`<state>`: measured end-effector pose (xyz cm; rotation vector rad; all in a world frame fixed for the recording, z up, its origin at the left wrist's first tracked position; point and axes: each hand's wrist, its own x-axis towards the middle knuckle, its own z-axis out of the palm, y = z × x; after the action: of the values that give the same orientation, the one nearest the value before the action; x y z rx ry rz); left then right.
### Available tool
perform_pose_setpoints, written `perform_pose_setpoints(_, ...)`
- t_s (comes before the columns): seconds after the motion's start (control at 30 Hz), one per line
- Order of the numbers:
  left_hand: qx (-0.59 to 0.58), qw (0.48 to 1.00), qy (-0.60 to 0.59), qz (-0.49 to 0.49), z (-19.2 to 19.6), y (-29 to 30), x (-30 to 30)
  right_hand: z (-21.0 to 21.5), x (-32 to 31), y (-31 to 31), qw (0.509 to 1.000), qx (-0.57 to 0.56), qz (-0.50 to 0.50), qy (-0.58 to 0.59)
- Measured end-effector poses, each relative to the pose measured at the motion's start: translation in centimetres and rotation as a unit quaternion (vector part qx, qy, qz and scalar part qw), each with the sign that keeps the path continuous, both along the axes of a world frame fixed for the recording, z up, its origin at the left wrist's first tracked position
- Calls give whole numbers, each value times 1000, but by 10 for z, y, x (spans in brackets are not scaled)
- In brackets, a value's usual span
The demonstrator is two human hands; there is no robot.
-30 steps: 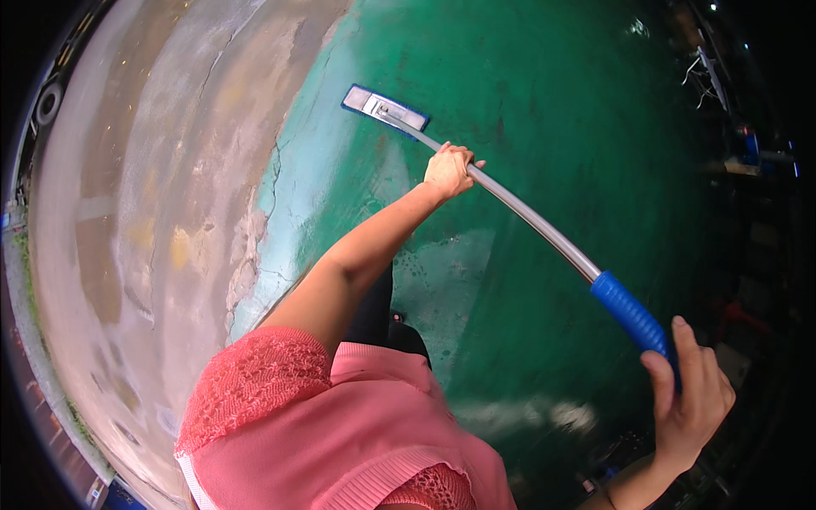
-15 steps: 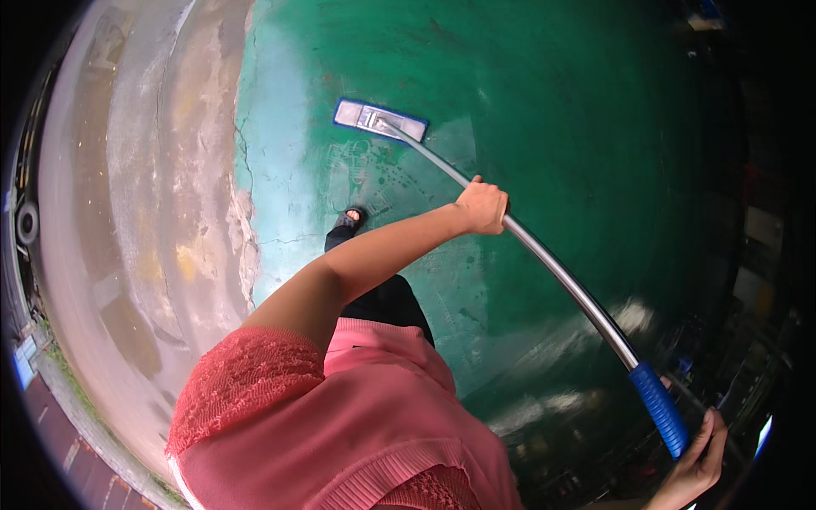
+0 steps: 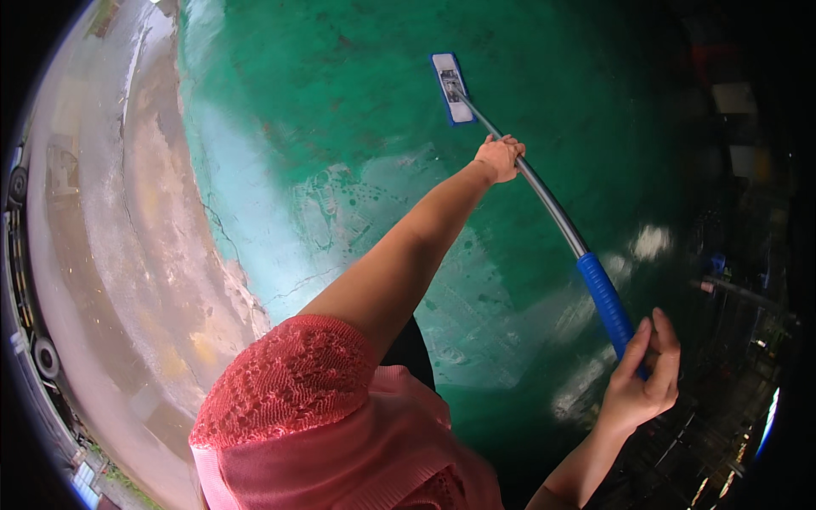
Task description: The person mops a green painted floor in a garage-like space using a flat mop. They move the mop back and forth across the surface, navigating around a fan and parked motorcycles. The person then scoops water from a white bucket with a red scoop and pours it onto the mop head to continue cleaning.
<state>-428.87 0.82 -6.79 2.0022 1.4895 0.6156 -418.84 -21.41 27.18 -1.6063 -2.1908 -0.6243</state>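
A flat mop [image 3: 549, 202] slants across the green floor, with a silver pole, a blue ribbed grip and a blue-edged rectangular head. Its head [image 3: 461, 111] rests flat on the floor at the far middle, its long side running away from me. My left hand [image 3: 500, 159] is closed around the pole a short way above the head, the arm stretched out. At the lower right, my right hand [image 3: 642, 378] holds the end of the blue grip loosely, thumb on one side and partly bent fingers on the other. The palm's contact with the grip is partly hidden.
The green floor [image 3: 357, 93] has paler worn, damp-looking patches [image 3: 476, 314]. At the left it ends in a cracked edge beside wet, stained concrete [image 3: 153, 255]. A wheel [image 3: 46, 358] shows at the far left rim. Dark clutter [image 3: 722, 289] lines the right side.
The mop head has moved farther away and to the right, turning from crosswise to lengthwise. Both hands moved farther out with the pole, the right one also leftward. My foot has left view.
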Motion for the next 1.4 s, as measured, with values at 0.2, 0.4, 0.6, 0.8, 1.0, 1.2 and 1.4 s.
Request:
perform_pose_setpoints(0.2, 64, 992, -112, -7, 48, -125, -20, 74, 33, -71, 978, 39, -145, 146)
perform_pose_setpoints(0.4, 58, 984, -169, 21, 55, -278, -88, 91, 50, -128, 927, 180, -86, 317)
perform_pose_setpoints(0.6, -8, 996, -41, 75, -10, -378, -165, -6, -1, -167, 657, -57, 115, 742)
perform_pose_setpoints(0.8, -2, 982, 122, 143, -53, -396, -234, -74, -52, -209, 572, -115, 172, 793)
perform_pose_setpoints(1.0, 2, 978, 170, 117, -58, -386, -207, -99, -38, -282, 648, -61, 158, 743)
perform_pose_setpoints(1.2, 45, 997, 53, 35, -53, -373, -62, -82, 60, -352, 699, 28, 111, 706)
perform_pose_setpoints(1.4, 74, 989, -29, -126, -13, -442, 180, -18, 199, -474, 701, 172, -25, 691)
